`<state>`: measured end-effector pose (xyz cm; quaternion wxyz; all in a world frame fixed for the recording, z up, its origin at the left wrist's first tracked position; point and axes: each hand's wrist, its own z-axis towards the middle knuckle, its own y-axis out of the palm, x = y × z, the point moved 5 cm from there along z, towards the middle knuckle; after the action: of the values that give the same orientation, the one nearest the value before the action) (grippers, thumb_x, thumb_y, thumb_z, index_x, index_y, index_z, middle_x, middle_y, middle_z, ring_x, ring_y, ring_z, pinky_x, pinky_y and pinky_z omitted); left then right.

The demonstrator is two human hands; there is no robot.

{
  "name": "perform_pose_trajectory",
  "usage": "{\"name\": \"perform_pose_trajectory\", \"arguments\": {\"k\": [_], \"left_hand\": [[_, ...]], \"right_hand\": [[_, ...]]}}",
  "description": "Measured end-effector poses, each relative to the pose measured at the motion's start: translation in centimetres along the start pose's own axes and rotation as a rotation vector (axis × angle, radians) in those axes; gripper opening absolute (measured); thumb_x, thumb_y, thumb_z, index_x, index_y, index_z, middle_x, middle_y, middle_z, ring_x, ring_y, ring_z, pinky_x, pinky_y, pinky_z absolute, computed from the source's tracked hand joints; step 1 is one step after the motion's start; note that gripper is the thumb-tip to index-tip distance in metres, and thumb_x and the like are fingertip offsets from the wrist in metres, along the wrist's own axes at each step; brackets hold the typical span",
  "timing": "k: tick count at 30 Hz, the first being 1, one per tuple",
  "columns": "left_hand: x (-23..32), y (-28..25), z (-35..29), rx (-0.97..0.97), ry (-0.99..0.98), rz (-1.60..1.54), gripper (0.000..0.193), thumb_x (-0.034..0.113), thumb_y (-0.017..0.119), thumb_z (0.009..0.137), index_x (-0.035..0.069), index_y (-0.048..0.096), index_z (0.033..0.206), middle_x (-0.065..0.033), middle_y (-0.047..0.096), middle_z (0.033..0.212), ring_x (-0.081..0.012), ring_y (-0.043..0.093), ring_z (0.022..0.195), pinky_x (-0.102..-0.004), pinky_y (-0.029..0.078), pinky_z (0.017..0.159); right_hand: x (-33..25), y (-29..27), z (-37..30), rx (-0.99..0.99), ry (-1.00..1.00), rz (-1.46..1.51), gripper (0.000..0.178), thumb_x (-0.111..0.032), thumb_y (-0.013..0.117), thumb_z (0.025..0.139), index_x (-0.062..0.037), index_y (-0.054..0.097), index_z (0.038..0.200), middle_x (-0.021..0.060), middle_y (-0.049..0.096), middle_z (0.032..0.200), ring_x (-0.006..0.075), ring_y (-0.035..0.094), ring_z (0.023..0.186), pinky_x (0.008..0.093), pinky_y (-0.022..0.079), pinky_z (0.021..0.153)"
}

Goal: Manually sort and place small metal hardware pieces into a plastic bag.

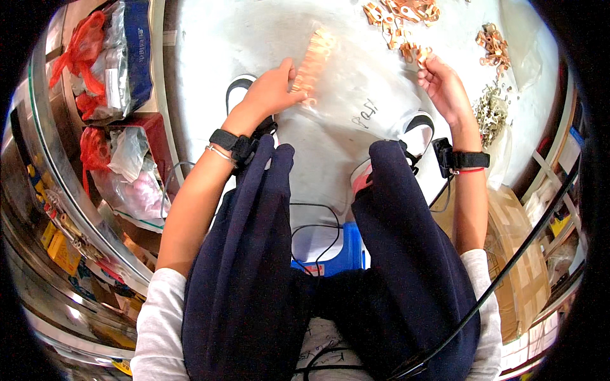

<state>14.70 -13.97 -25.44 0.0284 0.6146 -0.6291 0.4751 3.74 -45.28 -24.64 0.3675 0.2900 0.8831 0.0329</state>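
A long row of shiny orange copper pieces (pixel 316 60) is being gripped at its lower end, above the pale grey floor (pixel 210 38), by the left hand (pixel 268 92), its fingers bent close. Whether the row is being wrapped by the clear, soft plastic bag (pixel 365 70) cannot be told. A small orange copper piece (pixel 422 58) is being pinched by the right hand (pixel 440 81), nearly closed, beside a loose orange copper heap (pixel 406 11). Hardness, smoothness and lightness are probably being felt; flat sides are likely being gripped best.
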Motion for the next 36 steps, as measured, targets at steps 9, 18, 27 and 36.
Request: {"name": "perform_pose_trajectory", "arguments": {"k": [9, 18, 27, 36], "left_hand": [[0.3, -0.3, 0.0, -0.061, -0.068, 0.002, 0.049, 0.032, 0.074, 0.074, 0.004, 0.044, 0.1, -0.0184, 0.06, 0.081, -0.0358, 0.059, 0.077, -0.041, 0.046, 0.067], [0.4, -0.4, -0.1, -0.068, -0.07, -0.007, 0.048, 0.031, 0.073, 0.074, 0.003, 0.044, 0.099, -0.022, 0.061, 0.084, -0.0406, 0.06, 0.082, -0.0432, 0.047, 0.07], [0.1, -0.3, -0.1, -0.031, -0.025, -0.022, 0.047, 0.032, 0.073, 0.074, 0.004, 0.044, 0.098, -0.0183, 0.059, 0.078, -0.0362, 0.059, 0.075, -0.0416, 0.046, 0.065], [0.6, -0.5, -0.2, -0.043, -0.05, -0.007, 0.047, 0.03, 0.074, 0.073, 0.003, 0.044, 0.099, -0.023, 0.063, 0.086, -0.0423, 0.061, 0.084, -0.0453, 0.047, 0.071]], "right_hand": [[1.0, -1.8, 0.7, 0.184, -0.079, -0.398, 0.029, -0.012, 0.057, 0.088, -0.0026, 0.058, 0.115, -0.0019, 0.056, 0.082, 0.0083, 0.053, 0.071, 0.0219, 0.047, 0.068], [-1.9, 1.8, 1.3, 0.405, -0.75, -1.202, 0.041, -0.023, 0.063, 0.086, -0.0126, 0.055, 0.125, 0.0158, 0.056, 0.106, 0.0256, 0.06, 0.084, 0.0358, 0.05, 0.075], [-2.9, 2.4, 3.3, 0.416, -0.688, -1.343, 0.034, -0.026, 0.063, 0.085, -0.0118, 0.059, 0.116, 0.01, 0.062, 0.093, 0.0261, 0.061, 0.087, 0.0371, 0.049, 0.077], [-2.7, 1.3, 3.7, 0.5, -0.654, -1.334, 0.039, -0.035, 0.071, 0.08, -0.0075, 0.064, 0.107, 0.0086, 0.063, 0.09, 0.0213, 0.063, 0.077, 0.0322, 0.05, 0.07]]}}
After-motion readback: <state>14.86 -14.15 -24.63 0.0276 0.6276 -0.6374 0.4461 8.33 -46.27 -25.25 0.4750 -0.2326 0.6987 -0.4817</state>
